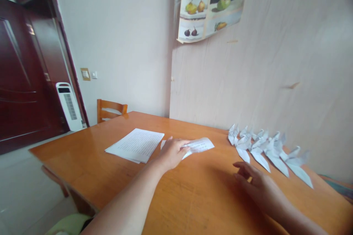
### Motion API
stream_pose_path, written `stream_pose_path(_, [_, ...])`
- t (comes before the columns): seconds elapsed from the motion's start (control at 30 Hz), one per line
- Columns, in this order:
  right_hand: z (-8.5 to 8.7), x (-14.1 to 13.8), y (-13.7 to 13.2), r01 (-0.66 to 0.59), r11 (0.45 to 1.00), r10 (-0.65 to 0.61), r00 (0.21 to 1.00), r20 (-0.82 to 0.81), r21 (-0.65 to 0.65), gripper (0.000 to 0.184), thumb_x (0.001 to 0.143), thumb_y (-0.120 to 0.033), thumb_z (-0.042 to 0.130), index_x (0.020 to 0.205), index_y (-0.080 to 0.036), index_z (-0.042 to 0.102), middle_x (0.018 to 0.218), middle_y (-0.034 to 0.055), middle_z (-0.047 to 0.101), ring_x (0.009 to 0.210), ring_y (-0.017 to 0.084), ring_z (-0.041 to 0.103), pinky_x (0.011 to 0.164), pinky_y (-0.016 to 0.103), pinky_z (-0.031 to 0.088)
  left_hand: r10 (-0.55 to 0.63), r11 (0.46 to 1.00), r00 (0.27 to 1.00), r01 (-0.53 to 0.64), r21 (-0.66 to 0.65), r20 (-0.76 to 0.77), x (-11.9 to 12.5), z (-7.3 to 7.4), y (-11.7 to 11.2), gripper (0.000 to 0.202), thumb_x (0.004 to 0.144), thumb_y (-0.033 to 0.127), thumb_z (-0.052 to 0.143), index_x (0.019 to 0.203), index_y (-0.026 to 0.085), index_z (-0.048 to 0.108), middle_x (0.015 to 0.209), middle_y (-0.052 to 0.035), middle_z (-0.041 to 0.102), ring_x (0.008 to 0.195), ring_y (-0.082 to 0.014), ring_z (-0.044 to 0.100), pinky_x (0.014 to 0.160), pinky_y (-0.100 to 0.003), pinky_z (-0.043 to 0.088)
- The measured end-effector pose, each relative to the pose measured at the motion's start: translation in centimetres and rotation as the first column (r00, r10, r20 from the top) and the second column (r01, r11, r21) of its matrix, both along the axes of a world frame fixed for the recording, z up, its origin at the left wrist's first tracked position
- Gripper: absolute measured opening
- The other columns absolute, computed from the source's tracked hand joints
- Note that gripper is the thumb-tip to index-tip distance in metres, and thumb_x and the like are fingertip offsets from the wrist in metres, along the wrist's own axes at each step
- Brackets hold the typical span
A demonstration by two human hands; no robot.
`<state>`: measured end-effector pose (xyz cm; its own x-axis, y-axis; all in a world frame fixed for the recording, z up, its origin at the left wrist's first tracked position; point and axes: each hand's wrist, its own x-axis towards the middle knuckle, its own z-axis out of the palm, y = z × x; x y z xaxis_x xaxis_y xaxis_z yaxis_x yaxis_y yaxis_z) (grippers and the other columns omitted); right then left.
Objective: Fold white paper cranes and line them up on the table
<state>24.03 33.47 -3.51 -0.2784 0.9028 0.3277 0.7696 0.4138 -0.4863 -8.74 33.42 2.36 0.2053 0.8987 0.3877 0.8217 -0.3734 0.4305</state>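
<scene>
— Where's the paper sheet [199, 145]?
— Under the left hand [172, 153], fingers flat on it, at twelve o'clock. Right hand [255, 183] rests loosely curled, holding nothing.
— How does it handle?
— Probably light and floppy. Pinch an edge.

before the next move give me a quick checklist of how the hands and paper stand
1. Left hand on the printed sheet: ok, it rests on the sheet's near end.
2. Sheet flat on the table: cannot tell, it looks partly folded.
3. Right hand free: ok, it holds nothing.
4. Folded paper birds out of the way: ok, lined up by the wall.
5. Paper stack within reach: ok, just left of the left hand.
</scene>
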Motion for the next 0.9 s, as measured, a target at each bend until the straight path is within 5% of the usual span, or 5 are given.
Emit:
stream_pose_path(0.13, [0.4, -0.5, -0.6, -0.017, 0.979, 0.015, 1.0, 0.013, 0.204, 0.063, 0.09, -0.041, 0.056, 0.149, -0.029, 0.039, 0.141, 0.0119, 0.055, 0.121, 0.031, 0.059, 0.088, 0.043, 0.055, -0.156, 0.987, 0.987, 0.157, -0.046, 0.032, 2.0, -0.3, -1.1, 0.029, 0.095, 0.033, 0.052, 0.118, 0.032, 0.07, 0.127, 0.001, 0.068, 0.123, -0.0233, 0.057, 0.119, -0.045, 0.018])
stream_pose_path(0.23, [0.9, -1.0, -1.3, -0.13, 0.95, 0.107, 0.99, 0.094, 0.285, 0.074, 0.087, -0.027, 0.058, 0.155, -0.032, 0.028, 0.153, 0.0098, 0.043, 0.137, 0.031, 0.044, 0.106, 0.051, 0.045, -0.304, 0.949, 0.952, 0.306, -0.072, 0.034, 3.2, -0.8, -1.7, 0.03, 0.094, 0.032, 0.053, 0.119, 0.028, 0.07, 0.124, -0.0025, 0.07, 0.12, -0.0236, 0.059, 0.118, -0.045, 0.021])
stream_pose_path(0.4, [1.4, -1.4, -1.8, -0.301, 0.924, 0.261, 0.947, 0.189, 0.236, 0.056, 0.085, -0.011, 0.053, 0.137, -0.034, 0.059, 0.145, 0.0047, 0.055, 0.139, 0.03, 0.043, 0.109, 0.054, 0.042, -0.44, 0.887, 0.897, 0.44, -0.141, 0.031, 3.9, -1.3, -2.0, 0.03, 0.092, 0.028, 0.058, 0.12, 0.031, 0.069, 0.123, -0.0018, 0.07, 0.117, -0.0223, 0.062, 0.118, -0.046, 0.021])
stream_pose_path(0.67, [2.3, -1.5, -2.0, -0.297, 0.955, 0.292, 0.948, -0.126, -0.024, 0.03, 0.098, -0.033, 0.044, 0.111, -0.028, 0.071, 0.11, 0.0039, 0.074, 0.102, 0.026, 0.068, 0.09, 0.039, 0.053, -0.26, 0.938, 0.951, 0.29, -0.19, 0.168, 2.3, -0.4, -1.9, 0.054, 0.081, 0.061, 0.066, 0.122, 0.026, 0.069, 0.129, -0.0071, 0.067, 0.124, -0.0273, 0.058, 0.107, -0.039, 0.042])
stream_pose_path(0.9, [1.9, -1.3, -1.0, -0.174, 0.972, 0.099, 0.911, -0.401, -0.155, 0.042, 0.093, -0.056, 0.048, 0.084, -0.02, 0.068, 0.081, 0.0023, 0.07, 0.077, 0.022, 0.064, 0.069, 0.031, 0.052, -0.126, 0.939, 0.92, 0.232, -0.254, 0.372, 1.4, 0.2, -1.1, 0.047, 0.084, 0.041, 0.064, 0.127, 0.023, 0.063, 0.13, -0.0054, 0.066, 0.117, -0.0237, 0.062, 0.101, -0.034, 0.047])
